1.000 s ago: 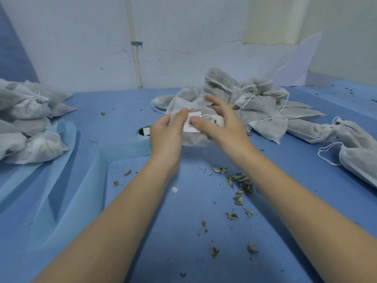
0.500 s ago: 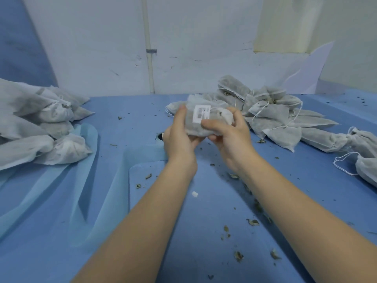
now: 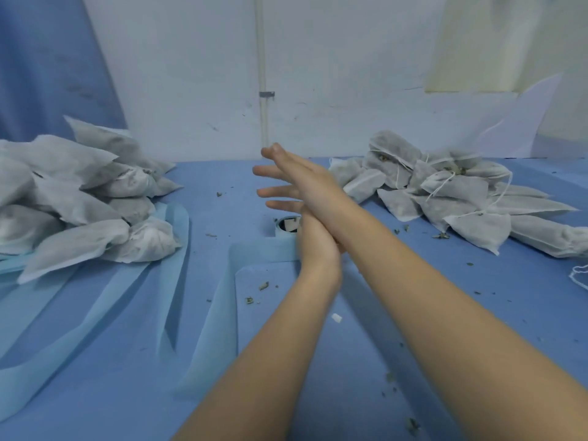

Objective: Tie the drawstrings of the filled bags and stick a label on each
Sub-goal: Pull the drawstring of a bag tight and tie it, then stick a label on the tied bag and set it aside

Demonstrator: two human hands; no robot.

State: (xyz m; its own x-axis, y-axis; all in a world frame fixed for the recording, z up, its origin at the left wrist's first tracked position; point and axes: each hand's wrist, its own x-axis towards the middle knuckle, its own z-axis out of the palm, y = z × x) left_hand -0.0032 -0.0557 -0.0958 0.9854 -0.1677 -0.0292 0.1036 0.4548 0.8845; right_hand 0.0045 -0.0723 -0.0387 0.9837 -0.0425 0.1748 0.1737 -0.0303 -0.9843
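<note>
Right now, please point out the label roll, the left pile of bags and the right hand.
label roll (image 3: pixel 284 225), head view, its rim.
left pile of bags (image 3: pixel 79 198), head view, a middle bag.
right hand (image 3: pixel 305 183), head view, its back.

Two heaps of filled bags (image 3: pixel 82 198) (image 3: pixel 451 192), too tangled to count; one label roll (image 3: pixel 286 225); two hands (image 3: pixel 296 183) (image 3: pixel 316 240).

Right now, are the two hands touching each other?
Touching. In the head view the right hand lies across the left hand, skin against skin, with no gap visible where they cross; neither holds a bag.
</note>
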